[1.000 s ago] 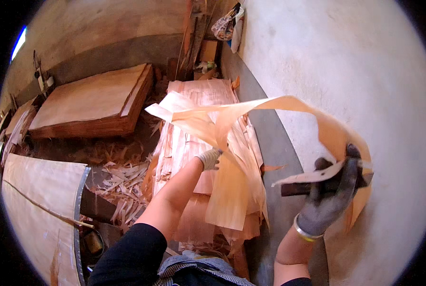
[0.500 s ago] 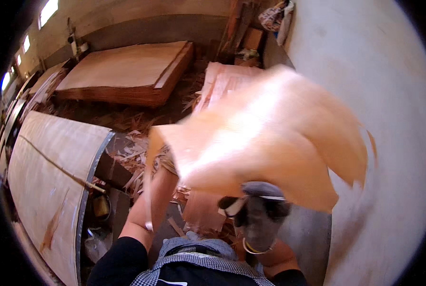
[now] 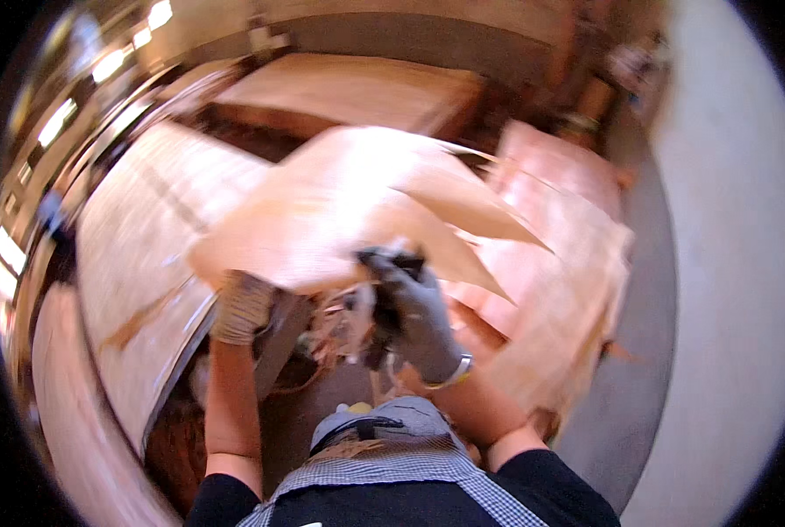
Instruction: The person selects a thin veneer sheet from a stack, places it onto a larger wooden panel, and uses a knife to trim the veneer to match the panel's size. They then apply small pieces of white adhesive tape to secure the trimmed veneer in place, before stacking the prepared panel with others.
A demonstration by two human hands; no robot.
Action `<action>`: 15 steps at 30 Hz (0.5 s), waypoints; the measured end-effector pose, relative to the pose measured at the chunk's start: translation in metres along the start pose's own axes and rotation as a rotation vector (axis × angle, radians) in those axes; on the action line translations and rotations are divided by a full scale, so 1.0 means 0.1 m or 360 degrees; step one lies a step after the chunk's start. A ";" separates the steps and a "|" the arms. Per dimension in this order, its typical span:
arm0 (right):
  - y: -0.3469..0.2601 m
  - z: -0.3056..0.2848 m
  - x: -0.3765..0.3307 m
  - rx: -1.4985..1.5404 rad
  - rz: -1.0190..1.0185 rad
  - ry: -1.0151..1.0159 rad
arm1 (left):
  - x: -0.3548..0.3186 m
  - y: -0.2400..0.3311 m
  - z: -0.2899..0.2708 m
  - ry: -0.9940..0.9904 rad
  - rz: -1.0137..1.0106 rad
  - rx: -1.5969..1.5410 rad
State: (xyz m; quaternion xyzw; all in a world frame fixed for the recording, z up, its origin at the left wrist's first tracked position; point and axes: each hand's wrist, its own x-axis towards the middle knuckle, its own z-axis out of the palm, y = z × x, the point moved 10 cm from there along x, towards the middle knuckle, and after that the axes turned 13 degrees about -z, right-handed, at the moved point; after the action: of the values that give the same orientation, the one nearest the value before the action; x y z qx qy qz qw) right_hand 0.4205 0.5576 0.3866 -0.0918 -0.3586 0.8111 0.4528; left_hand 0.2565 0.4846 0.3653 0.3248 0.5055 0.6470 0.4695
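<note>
A: Who has hold of what?

B: Both gloved hands grip one thin wood sheet (image 3: 313,211), raised in front of the body between a pale table (image 3: 138,263) at left and a loose pile of sheets (image 3: 577,272) at right. The left hand (image 3: 245,307) is curled on the near edge, close to the left corner; the right hand (image 3: 397,294) pinches farther along that edge.

A: Why two spots?

B: Probably because so thin a piece would sag from one. The spread grip seems to keep it nearly flat, while its pointed ends jut out unsupported to the right.

A: Anything else in the right hand?

B: Dark shapes show by the fingers; blur makes it impossible to tell.

A: And beyond?

B: A squared stack (image 3: 349,92) lies low behind, perhaps kept even by lying flat. Scraps (image 3: 329,329) show below the sheet.
</note>
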 end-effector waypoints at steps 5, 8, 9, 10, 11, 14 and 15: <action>0.92 0.28 -0.25 -0.0269 0.0275 -0.0109 | -1.20 0.12 -0.84 0.0424 0.0299 0.0151; 1.58 0.57 -0.53 -0.0273 0.0360 -0.0346 | -1.68 -0.12 -1.52 0.0332 0.0350 -0.1357; 1.82 0.61 -0.65 -0.0246 0.0529 -0.0306 | -1.88 -0.27 -1.83 0.0604 0.0318 -0.1360; 2.05 0.72 -0.83 -0.0230 0.0650 -0.0405 | -2.18 -0.40 -2.15 0.0843 0.0386 -0.1376; 2.03 0.39 -0.76 -0.0240 0.0844 -0.0540 | -2.21 -0.81 -2.03 0.1152 0.0481 -0.1438; 2.30 0.25 -0.83 -0.0246 0.1062 -0.0669 | -2.52 -1.01 -2.21 0.1410 0.0562 -0.1588; 2.40 0.23 -0.90 -0.0381 0.1161 -0.0823 | -2.69 -1.07 -2.26 0.1447 0.0596 -0.1660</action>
State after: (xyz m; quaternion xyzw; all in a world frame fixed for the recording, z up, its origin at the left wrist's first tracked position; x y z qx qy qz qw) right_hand 0.3008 0.3945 0.2279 -0.0582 -0.4951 0.8667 0.0198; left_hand 0.1782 0.1594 0.2144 -0.1624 0.2118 0.9453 0.1876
